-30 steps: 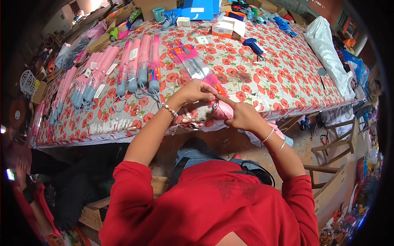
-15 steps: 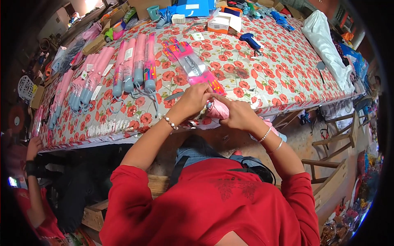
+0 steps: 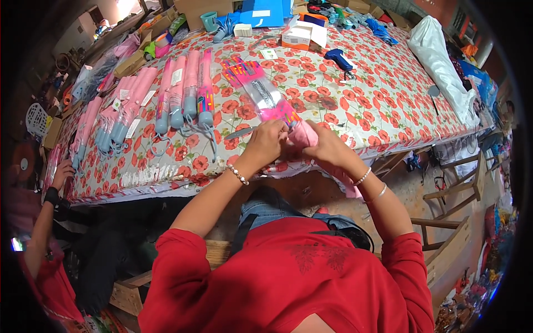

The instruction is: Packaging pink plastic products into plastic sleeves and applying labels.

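A rolled pink umbrella is held at the table's front edge, its end tilted up and its length trailing down under my right forearm. My right hand is wrapped round it near that end. Closed fingers of my left hand meet the umbrella's end from the other side; the exact grip is partly hidden. Just beyond lie flat printed clear-and-pink plastic sleeves. A metal blade rests beside my left hand. Farther left, several pink umbrellas with grey-blue handles lie in a row, at least some in sleeves.
A flowered cloth covers the table. On it are a blue tagging gun, an open white-and-orange box and a long white bundle. Another person's hand is at the left edge. Wooden stools stand at right.
The umbrella's end has tipped upward and slightly right, and my left hand has shifted down and left along with it. The other person's hand has moved right and lower onto the table edge.
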`<control>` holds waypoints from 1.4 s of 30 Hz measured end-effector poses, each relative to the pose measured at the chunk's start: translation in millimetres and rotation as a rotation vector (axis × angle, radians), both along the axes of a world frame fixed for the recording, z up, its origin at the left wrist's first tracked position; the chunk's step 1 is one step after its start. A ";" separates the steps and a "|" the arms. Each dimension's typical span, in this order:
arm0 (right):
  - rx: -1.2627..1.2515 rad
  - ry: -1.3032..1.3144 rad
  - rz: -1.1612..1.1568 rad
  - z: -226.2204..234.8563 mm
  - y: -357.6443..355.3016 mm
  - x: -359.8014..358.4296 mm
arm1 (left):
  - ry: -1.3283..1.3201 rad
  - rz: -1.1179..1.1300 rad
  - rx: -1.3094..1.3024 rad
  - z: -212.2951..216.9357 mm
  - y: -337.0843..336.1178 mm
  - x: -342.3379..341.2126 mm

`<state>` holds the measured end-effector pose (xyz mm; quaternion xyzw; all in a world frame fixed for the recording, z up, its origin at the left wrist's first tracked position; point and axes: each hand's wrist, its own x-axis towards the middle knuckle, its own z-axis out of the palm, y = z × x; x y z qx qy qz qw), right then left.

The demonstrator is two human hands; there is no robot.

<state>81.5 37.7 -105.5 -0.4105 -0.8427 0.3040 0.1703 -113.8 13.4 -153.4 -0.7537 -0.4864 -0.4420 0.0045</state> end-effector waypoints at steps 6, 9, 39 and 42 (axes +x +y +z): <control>0.075 -0.164 0.023 15.5 -10.7 -17.9 | -0.113 -0.063 -0.127 18.5 -6.6 -5.8; 0.077 -0.302 -0.004 6.6 -3.2 -10.3 | -0.286 -0.020 -0.409 32.0 -16.3 -6.9; -0.019 -0.332 0.001 5.9 1.7 -9.9 | -0.357 -0.054 -0.504 31.7 -11.6 -6.8; 0.004 -0.385 -0.017 2.0 2.8 -9.1 | -0.430 -0.052 -0.497 34.7 -13.7 -6.0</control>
